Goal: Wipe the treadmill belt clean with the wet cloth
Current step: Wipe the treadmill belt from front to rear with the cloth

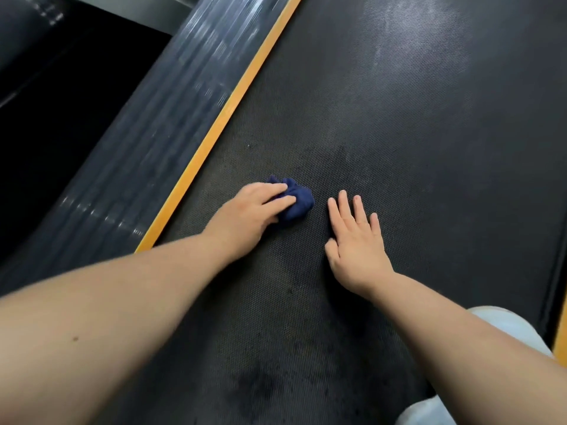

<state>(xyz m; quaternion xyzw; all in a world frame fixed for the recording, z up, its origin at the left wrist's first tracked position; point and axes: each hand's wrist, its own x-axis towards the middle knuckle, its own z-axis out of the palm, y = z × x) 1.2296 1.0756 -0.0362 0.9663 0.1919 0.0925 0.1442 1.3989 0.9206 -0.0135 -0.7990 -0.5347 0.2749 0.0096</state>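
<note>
The dark textured treadmill belt [414, 142] fills most of the view. A bunched dark blue cloth [299, 202] lies on the belt near its left side. My left hand [251, 210] rests on the cloth and grips it, pressing it onto the belt. Just to the right of the cloth, my right hand [356, 237] lies flat on the belt with its fingers spread, holding nothing. Darker damp-looking patches show on the belt near the bottom of the view.
An orange strip [221, 124] borders the belt on the left, with a ribbed dark side rail [147, 133] beyond it. Another orange edge [560, 338] shows at the lower right. My knees in light trousers [506, 326] rest on the belt at the lower right.
</note>
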